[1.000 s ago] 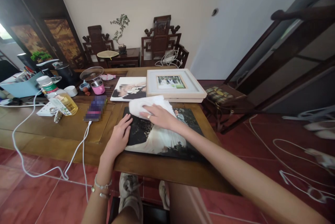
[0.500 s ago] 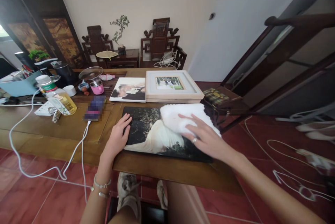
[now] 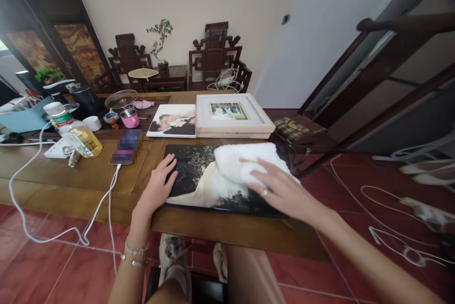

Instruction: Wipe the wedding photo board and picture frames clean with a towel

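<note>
A large photo panel (image 3: 194, 183) lies flat near the table's front edge, printed with a pale flowing dress on a dark background. At its left edge rests my left hand (image 3: 159, 185), fingers spread and flat on the corner area, holding nothing. My right hand (image 3: 280, 190), with a ring on one finger, is pressed onto a white towel (image 3: 245, 157) that it grips against the panel's right half. The towel is bunched under the fingers and spreads over the panel's upper right corner, hiding that part of the picture.
Behind the panel stand a light wooden picture frame (image 3: 234, 129) and a smaller photo print (image 3: 172, 121). To the left are a charging phone (image 3: 126, 147), a bottle of yellow liquid (image 3: 83, 138), a pink cup (image 3: 130, 118) and a white cable (image 3: 93, 228). A plaid bag (image 3: 291, 129) sits right.
My right hand has shifted very slightly nearer to me on the towel. My left hand stays on the panel's left edge. The whole view has moved a little.
</note>
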Tool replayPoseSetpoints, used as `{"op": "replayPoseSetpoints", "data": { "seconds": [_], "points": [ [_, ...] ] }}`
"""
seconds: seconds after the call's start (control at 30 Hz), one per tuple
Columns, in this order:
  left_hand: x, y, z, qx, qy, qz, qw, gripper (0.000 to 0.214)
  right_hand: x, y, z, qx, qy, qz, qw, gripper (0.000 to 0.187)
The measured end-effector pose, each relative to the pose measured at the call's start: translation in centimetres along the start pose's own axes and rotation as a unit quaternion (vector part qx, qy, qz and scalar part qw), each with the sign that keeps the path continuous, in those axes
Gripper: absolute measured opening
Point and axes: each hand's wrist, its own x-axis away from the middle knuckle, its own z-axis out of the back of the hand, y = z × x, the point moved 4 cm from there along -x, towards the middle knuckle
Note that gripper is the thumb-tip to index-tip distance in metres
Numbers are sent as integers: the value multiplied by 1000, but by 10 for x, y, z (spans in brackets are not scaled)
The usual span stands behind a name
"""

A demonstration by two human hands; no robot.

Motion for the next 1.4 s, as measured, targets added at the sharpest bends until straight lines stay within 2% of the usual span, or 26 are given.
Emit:
{"op": "replayPoseSetpoints", "data": {
  "seconds": [0.1,0.2,0.27,0.37,0.53,0.6,0.67,0.77,1.0,1.07,1.13,1.27,1.4],
  "points": [
    [0,0,0,0,-2,5,1000,42,-28,39,-5,8,8,-64,998,35],
    [0,0,0,1,2,6,1000,41,-37,48,-8,11,31,-74,997,32],
    [0,0,0,1,6,4,1000,41,-30,37,-8,7,50,-38,998,30],
    [0,0,-1,-2,9,1,1000,41,1,4,-6,-2,70,36,997,24],
    [-1,0,-1,0,10,1,1000,41,66,-55,1,-39,40,139,989,16],
    [-1,-1,-2,1,6,5,1000,42,80,-67,3,-53,24,175,983,14],
    [-1,-1,-2,3,0,9,1000,42,82,-69,6,-62,13,193,979,14],
    [0,-2,-2,4,-9,6,1000,42,64,-48,8,-62,8,150,987,20],
    [1,-3,-2,9,-4,-2,1000,42,-15,33,-7,-59,-23,-26,998,38],
    [1,-3,-2,7,-4,2,1000,42,-31,47,-12,-52,-22,-63,996,40],
    [1,-2,-2,6,-2,5,1000,42,-40,50,-13,-43,-7,-83,996,40],
    [2,0,-2,6,6,11,1000,42,-25,23,-8,-45,24,-27,998,35],
    [2,1,-3,4,4,15,1000,41,23,-28,3,-63,25,61,996,23]
  ]
}}
